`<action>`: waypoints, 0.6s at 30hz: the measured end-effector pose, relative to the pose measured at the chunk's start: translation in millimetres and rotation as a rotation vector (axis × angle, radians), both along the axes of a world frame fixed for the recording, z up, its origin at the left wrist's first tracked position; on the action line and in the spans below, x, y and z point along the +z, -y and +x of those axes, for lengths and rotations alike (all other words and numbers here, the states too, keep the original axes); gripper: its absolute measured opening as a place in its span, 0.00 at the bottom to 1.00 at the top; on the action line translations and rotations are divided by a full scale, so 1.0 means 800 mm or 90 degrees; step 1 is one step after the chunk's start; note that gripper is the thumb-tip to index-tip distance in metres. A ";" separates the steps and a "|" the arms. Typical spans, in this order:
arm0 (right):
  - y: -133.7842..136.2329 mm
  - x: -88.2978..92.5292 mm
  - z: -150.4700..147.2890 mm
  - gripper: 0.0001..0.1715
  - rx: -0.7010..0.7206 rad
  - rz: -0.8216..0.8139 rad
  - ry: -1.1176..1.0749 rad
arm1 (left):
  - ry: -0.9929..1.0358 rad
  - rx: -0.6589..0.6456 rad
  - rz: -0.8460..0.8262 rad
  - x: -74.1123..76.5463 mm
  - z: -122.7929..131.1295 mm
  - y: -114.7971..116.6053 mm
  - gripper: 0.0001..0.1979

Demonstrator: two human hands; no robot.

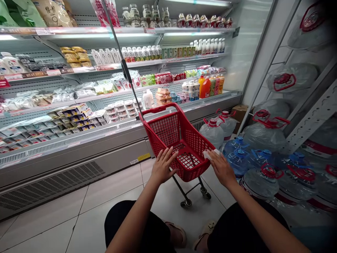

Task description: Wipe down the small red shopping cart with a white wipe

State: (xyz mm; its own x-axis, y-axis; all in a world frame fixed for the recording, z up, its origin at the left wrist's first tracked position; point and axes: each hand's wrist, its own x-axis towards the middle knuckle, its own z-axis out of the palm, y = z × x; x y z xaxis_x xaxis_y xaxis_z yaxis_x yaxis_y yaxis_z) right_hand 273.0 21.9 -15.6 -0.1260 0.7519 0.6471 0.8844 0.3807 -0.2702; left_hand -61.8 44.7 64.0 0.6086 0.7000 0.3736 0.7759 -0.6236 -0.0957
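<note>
A red plastic shopping basket (168, 131) on small wheels stands on the tiled floor in front of me, its long dark pull handle (126, 72) raised up to the left. My left hand (162, 166) rests on the basket's near left rim with fingers spread. My right hand (220, 165) lies flat on the near right rim, pressing a white cloth or tissue (209, 153) against it. The basket looks empty inside. My knees in dark clothing show at the bottom.
An open refrigerated case (79, 140) with shelves of yoghurt cups, bottles and packets runs along the left and back. Large water jugs (263, 140) with red and blue caps crowd the floor and rack at right. A cardboard box (239, 110) sits in the corner.
</note>
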 end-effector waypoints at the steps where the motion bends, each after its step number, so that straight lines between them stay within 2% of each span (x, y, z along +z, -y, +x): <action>1: -0.005 -0.003 0.005 0.31 -0.022 -0.003 -0.023 | 0.005 -0.002 -0.004 -0.001 0.006 -0.002 0.45; 3: -0.007 -0.006 0.000 0.31 -0.055 -0.001 -0.065 | 0.025 0.001 -0.006 -0.008 0.024 -0.001 0.48; 5: 0.005 -0.007 -0.021 0.32 -0.057 0.011 -0.080 | 0.055 0.015 -0.004 -0.019 0.048 0.007 0.51; 9: 0.051 -0.001 -0.076 0.34 0.003 0.016 -0.058 | 0.111 0.030 0.003 -0.037 0.091 0.028 0.55; 11: 0.072 0.002 -0.089 0.35 0.008 0.012 -0.057 | 0.122 0.025 0.009 -0.040 0.102 0.036 0.55; 14: 0.086 0.001 -0.074 0.35 0.007 0.016 -0.035 | 0.091 -0.008 0.013 -0.033 0.101 0.039 0.51; 16: 0.086 -0.003 -0.049 0.35 0.000 0.024 -0.021 | 0.056 -0.041 0.012 -0.023 0.088 0.031 0.49; 18: 0.082 -0.008 -0.022 0.35 -0.024 0.031 -0.028 | 0.048 -0.036 0.016 -0.012 0.071 0.016 0.48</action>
